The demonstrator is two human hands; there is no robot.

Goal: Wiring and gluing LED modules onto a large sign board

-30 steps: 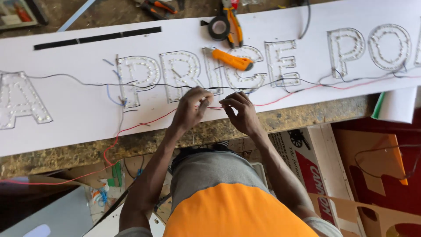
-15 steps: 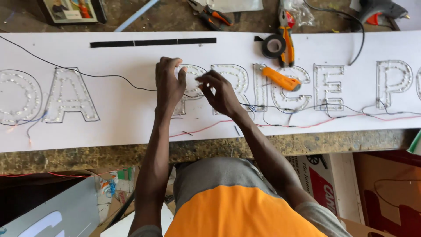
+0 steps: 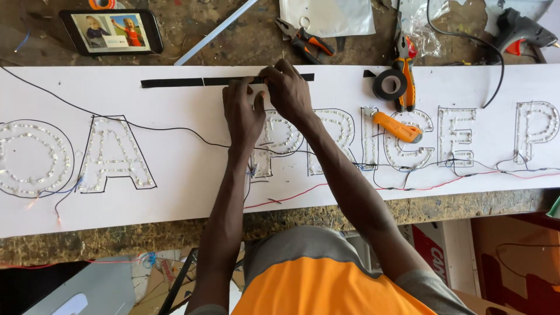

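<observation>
**Both hands at the black tape strip on the sign board**

The left hand (image 3: 244,114) lies flat-ish on the white sign board (image 3: 175,186), its fingers (image 3: 236,92) close together and pointing up toward the black tape strip (image 3: 192,82), which runs along the board's upper part, above the outlined letters. The fingertips reach the strip's lower edge — whether they press it or only touch beside it cannot be told.

The right hand (image 3: 289,90) sits just beside the left, touching it, and covers part of the strip. Its fingers (image 3: 274,74) are curled and drawn together over the tape; they seem pinched on it, though the pinch itself is hidden under the knuckles.

Below the hands the letters are filled with small clear bulbs, and thin black and red wires (image 3: 408,188) trail along the board's lower part. To the right, on the board, lie a roll of black tape (image 3: 389,84), orange-handled pliers (image 3: 406,76) and an orange utility knife (image 3: 396,127). On the counter (image 3: 192,41) beyond the board — a phone (image 3: 111,30) with a lit screen, a second pair of pliers (image 3: 304,38) and a glue gun (image 3: 519,30) at the far right.
</observation>
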